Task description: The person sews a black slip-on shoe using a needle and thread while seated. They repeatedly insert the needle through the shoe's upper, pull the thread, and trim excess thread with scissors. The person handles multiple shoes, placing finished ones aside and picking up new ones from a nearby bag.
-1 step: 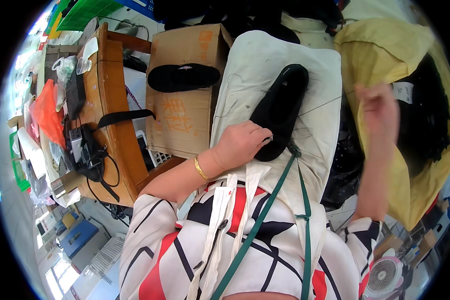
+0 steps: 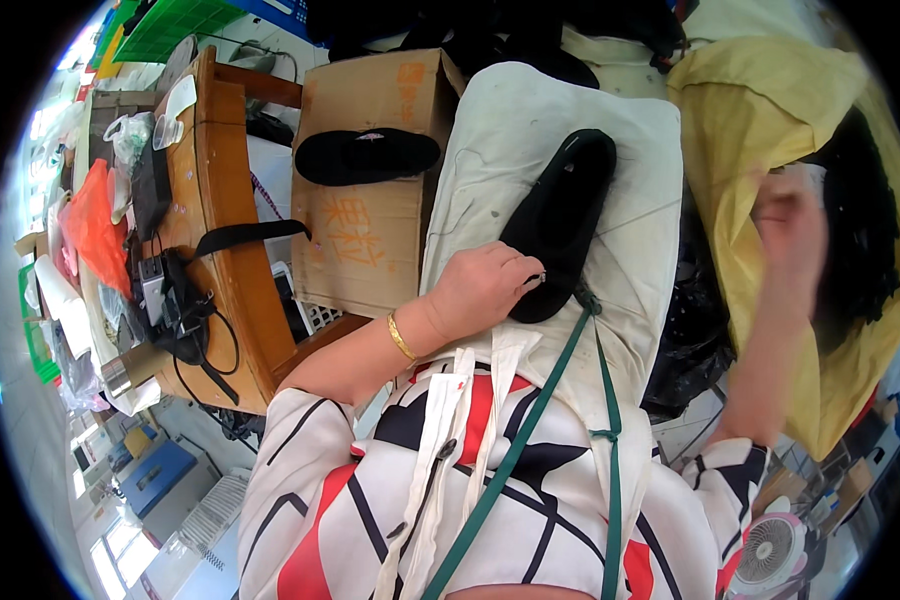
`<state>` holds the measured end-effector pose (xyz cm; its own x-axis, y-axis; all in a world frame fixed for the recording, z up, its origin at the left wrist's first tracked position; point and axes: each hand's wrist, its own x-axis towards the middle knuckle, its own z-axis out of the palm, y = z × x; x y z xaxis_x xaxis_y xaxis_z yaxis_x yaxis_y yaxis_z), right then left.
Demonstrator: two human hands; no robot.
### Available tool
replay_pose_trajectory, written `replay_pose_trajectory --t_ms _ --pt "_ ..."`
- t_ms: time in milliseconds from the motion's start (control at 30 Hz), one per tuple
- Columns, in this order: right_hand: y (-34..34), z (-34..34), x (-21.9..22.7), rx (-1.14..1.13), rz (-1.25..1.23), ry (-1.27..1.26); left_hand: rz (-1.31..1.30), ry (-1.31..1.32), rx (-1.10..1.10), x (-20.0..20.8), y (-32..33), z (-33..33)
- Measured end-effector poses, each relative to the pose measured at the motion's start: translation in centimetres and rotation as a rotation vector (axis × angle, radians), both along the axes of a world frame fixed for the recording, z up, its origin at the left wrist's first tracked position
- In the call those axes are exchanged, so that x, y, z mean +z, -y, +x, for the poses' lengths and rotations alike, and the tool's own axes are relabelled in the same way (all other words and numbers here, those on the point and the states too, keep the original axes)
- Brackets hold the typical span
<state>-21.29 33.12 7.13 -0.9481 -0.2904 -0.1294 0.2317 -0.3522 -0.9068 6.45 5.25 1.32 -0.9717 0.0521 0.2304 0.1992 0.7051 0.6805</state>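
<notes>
A black slip-on shoe (image 2: 560, 215) lies slantwise on the off-white cloth pad (image 2: 480, 130) over my lap, its opening facing up. My left hand (image 2: 482, 290) is closed on its near end, with a ring on a finger and a gold bracelet at the wrist. From the shoe's right side a thin dark thread (image 2: 642, 212) runs up to the right. My right hand (image 2: 792, 215) is raised in front of the yellow sack, blurred, its fingers drawn together at the thread's far end. Any needle there is too small to see.
Another black shoe (image 2: 368, 157) lies on a cardboard box (image 2: 345, 250) at left, beside a wooden table (image 2: 232, 190) with a black bag. The yellow sack (image 2: 740, 110) at right holds black pieces. Green straps (image 2: 515, 440) cross my front. A small fan (image 2: 770, 548) stands low right.
My right hand has moved farther right, away from the shoe and over the yellow sack. My left hand and the shoe stay put.
</notes>
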Motion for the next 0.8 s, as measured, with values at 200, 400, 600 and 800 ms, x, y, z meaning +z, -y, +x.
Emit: replay_pose_trajectory --t_ms 200,400,600,800 --pt "-11.2 -7.9 5.3 -0.634 0.635 -0.894 0.111 0.183 0.004 0.2 0.3 -0.4" --pt "3.4 6.8 -3.1 0.362 0.405 -0.093 0.086 0.237 -0.009 0.6 0.4 -0.7" --pt "8.7 15.7 -3.7 0.801 0.739 -0.345 0.25 0.355 0.13 0.8 0.0 -0.2" --pt "8.7 17.1 -3.2 0.822 0.832 -0.421 0.401 0.371 0.193 0.0 -0.4 0.6"
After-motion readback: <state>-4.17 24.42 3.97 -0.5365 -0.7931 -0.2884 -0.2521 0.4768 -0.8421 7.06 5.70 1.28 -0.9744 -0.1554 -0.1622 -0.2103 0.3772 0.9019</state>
